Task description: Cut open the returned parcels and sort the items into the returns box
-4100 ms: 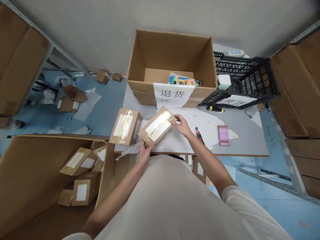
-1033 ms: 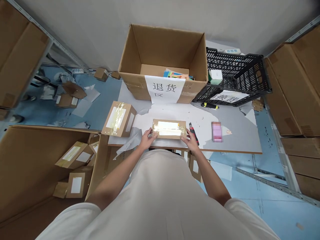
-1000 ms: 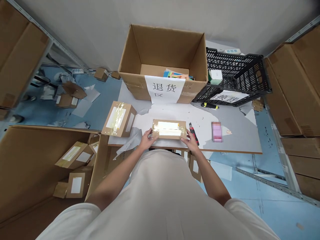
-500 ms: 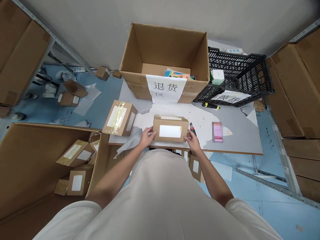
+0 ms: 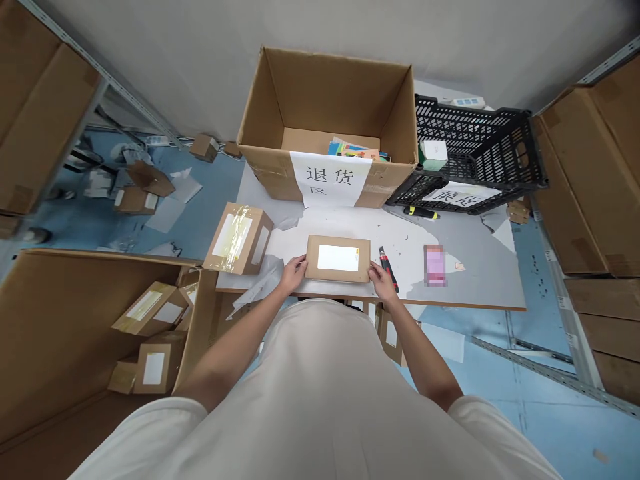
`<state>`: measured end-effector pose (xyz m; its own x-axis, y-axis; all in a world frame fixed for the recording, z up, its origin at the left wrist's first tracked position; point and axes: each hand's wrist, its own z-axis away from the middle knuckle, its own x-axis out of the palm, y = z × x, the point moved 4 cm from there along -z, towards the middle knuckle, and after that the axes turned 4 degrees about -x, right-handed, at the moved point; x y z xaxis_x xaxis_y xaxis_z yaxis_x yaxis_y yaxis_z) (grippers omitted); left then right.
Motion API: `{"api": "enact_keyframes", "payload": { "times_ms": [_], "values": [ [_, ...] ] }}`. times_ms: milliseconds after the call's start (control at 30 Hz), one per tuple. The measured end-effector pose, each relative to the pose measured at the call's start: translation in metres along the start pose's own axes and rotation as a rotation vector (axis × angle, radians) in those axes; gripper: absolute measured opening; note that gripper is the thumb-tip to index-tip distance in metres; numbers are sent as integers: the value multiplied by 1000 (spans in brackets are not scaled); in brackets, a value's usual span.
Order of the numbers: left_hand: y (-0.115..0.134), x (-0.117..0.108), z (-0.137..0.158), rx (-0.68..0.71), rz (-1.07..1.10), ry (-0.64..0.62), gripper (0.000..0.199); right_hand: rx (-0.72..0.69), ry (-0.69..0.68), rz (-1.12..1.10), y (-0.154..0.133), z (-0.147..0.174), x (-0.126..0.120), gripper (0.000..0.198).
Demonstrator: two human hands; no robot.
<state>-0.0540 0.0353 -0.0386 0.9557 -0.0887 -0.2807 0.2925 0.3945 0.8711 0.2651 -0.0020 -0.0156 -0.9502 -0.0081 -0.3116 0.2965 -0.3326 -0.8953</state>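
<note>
Pinching the parcel [image 5: 339, 259] by its two short ends, I have the left hand [image 5: 294, 272] and the right hand [image 5: 383, 281] set opposite each other, so it lies straight between the grips, its long axis running from one hand to the other along the near edge of the table [image 5: 480, 291]. Neither hand is nearer: the left fingers are closed on one end, the right fingers on the other, and the white label [image 5: 333, 257] faces up at me. Whether the underside rests on the tabletop or is lifted slightly, I can't tell from this angle. Just beside the right hand lies a red-and-black cutter [image 5: 389, 270]. Beyond the parcel stands a big carton [image 5: 273, 179] with a white sign [image 5: 327, 180] on its front; a few colourful flat items [image 5: 353, 150] lie on its floor. To the right of that, a black crate [image 5: 520, 193] holds a small green-and-white box [image 5: 434, 153] at its left end. Over on my left, a taped box [image 5: 240, 240] sits near the left hand without touching it, and past the table's left end a deep carton [image 5: 45, 320] holds several labelled packages [image 5: 145, 308], heaped and partly hiding one another.
</note>
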Motion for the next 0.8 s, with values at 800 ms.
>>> {"api": "enact_keyframes", "payload": {
  "times_ms": [800],
  "values": [
    [50,-10,15,85,-206,45,43,-157,2,358,-46,-15,-15,50]
  ]
}}
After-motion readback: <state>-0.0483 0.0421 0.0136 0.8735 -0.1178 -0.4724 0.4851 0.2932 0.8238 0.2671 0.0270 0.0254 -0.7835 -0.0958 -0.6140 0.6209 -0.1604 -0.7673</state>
